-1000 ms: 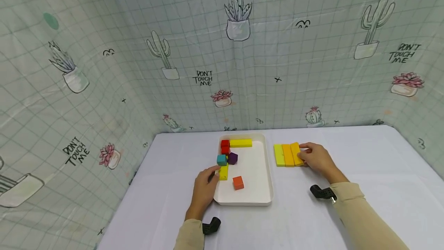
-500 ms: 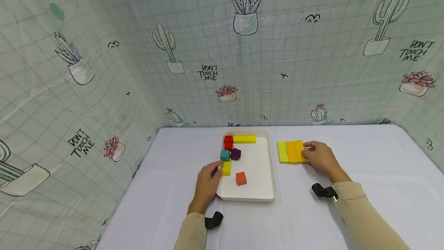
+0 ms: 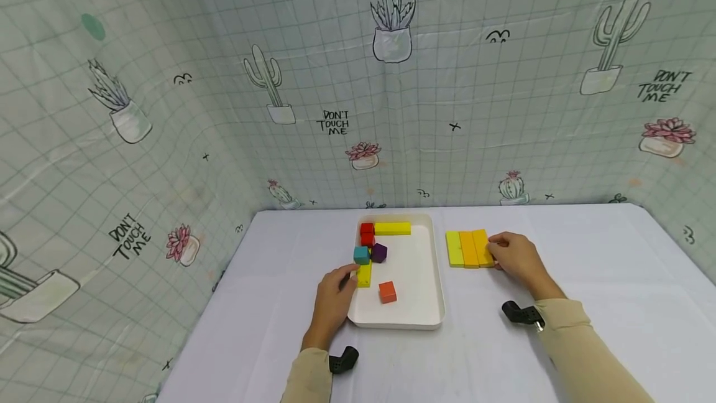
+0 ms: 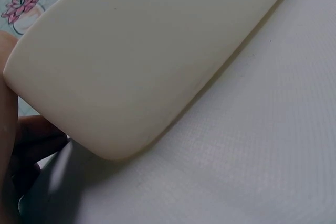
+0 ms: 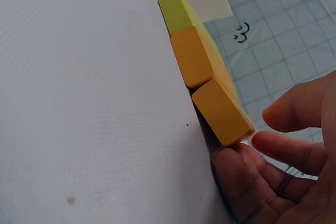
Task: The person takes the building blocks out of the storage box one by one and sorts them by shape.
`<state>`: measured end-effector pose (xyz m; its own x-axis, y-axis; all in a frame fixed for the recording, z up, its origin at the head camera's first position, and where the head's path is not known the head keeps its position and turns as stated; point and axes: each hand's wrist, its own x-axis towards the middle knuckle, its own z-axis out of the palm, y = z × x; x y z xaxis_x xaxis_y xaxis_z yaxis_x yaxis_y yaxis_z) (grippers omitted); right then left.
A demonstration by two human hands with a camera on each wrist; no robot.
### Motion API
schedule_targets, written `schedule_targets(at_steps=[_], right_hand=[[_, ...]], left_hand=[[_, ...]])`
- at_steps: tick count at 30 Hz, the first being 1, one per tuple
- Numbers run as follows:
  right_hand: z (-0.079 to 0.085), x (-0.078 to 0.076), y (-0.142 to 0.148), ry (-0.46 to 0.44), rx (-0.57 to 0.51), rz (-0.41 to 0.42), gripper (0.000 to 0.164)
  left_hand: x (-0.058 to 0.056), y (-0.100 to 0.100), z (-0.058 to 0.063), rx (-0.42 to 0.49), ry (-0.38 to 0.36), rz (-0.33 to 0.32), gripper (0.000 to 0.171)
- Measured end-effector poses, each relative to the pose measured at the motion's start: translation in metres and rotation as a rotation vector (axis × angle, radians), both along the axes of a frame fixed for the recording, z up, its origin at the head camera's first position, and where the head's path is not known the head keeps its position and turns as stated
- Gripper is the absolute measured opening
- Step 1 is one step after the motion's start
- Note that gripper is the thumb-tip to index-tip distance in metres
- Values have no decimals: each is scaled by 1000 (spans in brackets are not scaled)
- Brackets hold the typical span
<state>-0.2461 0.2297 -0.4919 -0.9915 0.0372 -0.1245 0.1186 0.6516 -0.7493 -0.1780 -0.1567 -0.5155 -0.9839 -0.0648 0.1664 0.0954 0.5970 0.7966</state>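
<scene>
In the head view a white tray (image 3: 411,303) lies on the table. My left hand (image 3: 332,300) grips its left rim; the left wrist view shows fingers against the tray's outer wall (image 4: 131,66). Beside the tray, three flat blocks lie side by side: a lime block (image 3: 455,249), an orange block (image 3: 468,249) and another orange block (image 3: 482,248). My right hand (image 3: 517,260) touches the right edge of the last one. In the right wrist view that orange block (image 5: 223,113) is slightly tilted against its neighbour, and the fingers (image 5: 233,166) are not wrapped around it.
Inside the tray are red cubes (image 3: 367,234), a yellow block (image 3: 393,229) along the back wall, a teal cube (image 3: 361,255), a purple block (image 3: 379,253), another yellow block (image 3: 364,275) near the left hand, and an orange-red cube (image 3: 388,292). A patterned cloth (image 3: 447,160) hangs behind the table.
The rightmost orange block now lies closer in line with the other two. My right fingers have shifted from its top to its right edge. The left hand stays at the tray; the head view shifts slightly.
</scene>
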Motion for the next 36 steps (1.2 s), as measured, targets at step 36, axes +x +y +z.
schedule_targets(at_steps=[36], right_hand=[[23, 10, -18, 46, -234, -35, 42]], left_hand=[[-1, 0, 1, 3, 36, -8, 28]])
